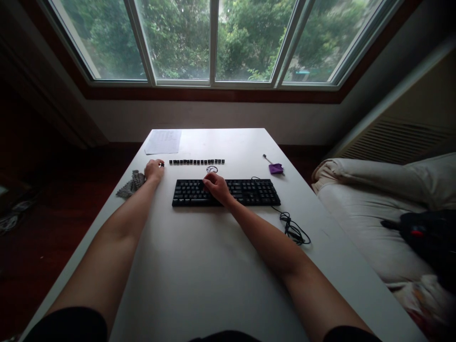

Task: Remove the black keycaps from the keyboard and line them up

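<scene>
A black keyboard (254, 192) lies across the white table. My right hand (218, 187) is over its middle-left keys, fingertips pinched together; what is between them, if anything, is hidden. My left hand (154, 171) rests on the table to the left, its fingers closed on a small black keycap (162, 165). Just right of it a row of several black keycaps (196, 162) stretches behind the keyboard. Between this row and the keyboard lies a thin, looped wire tool (212, 168). A crumpled grey cloth (132, 185) sits beside my left wrist.
A printed paper sheet (164, 141) lies at the table's far left corner. On the right are a purple cloth (276, 168) with a thin-handled brush (266, 157) and a coiled black cable (295, 230). A pale sofa (356, 213) stands beyond the table's right edge.
</scene>
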The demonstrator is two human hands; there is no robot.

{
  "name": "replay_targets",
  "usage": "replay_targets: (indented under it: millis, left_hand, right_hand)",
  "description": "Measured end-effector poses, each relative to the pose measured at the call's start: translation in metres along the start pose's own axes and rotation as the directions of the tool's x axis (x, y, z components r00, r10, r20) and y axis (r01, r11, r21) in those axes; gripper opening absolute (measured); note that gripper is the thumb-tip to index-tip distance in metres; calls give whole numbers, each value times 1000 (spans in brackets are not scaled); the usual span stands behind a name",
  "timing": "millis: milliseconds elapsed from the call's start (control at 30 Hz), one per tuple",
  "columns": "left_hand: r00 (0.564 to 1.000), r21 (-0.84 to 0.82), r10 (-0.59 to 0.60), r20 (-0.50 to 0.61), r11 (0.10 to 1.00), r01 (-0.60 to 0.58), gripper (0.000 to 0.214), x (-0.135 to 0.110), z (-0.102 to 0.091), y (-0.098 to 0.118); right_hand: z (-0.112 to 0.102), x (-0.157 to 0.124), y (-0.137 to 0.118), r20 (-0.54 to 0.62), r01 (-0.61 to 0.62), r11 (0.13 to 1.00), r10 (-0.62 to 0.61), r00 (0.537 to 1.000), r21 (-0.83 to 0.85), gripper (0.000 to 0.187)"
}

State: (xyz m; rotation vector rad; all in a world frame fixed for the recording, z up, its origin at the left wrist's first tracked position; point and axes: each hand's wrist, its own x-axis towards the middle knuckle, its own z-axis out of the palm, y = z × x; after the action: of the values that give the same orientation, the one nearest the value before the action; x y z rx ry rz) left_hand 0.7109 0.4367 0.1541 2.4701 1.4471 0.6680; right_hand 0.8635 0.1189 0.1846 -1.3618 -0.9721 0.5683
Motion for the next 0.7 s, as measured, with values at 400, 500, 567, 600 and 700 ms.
replay_targets:
  millis: [400, 500, 567, 600, 700]
  left_hand:
    - [998, -14, 12, -57, 1000, -13, 30, 3, 7, 4]
    - [998, -12, 24, -60, 1000, -25, 32, 2, 7, 4]
    - [997, -13, 33, -72, 999, -34, 36, 0, 6, 4]
    - [996, -16, 35, -80, 999, -37, 39, -1, 6, 5]
    - [994, -31, 35, -106, 999, -38, 46, -8, 5, 7]
  right_hand:
    - [-2, 1, -1, -10, 25, 1000, -25, 1000, -3, 20]
    - [-2, 1, -1, -4, 25, 1000, -25, 1000, -6, 19]
    - [-2, 1, 0, -1, 27, 1000, -27, 1000, 0, 19]
    - [-2, 1, 1, -2, 30, 1000, -30, 1000, 6, 19]
    - [-3, 3, 4, -7, 43, 999, -43, 999, 28, 20]
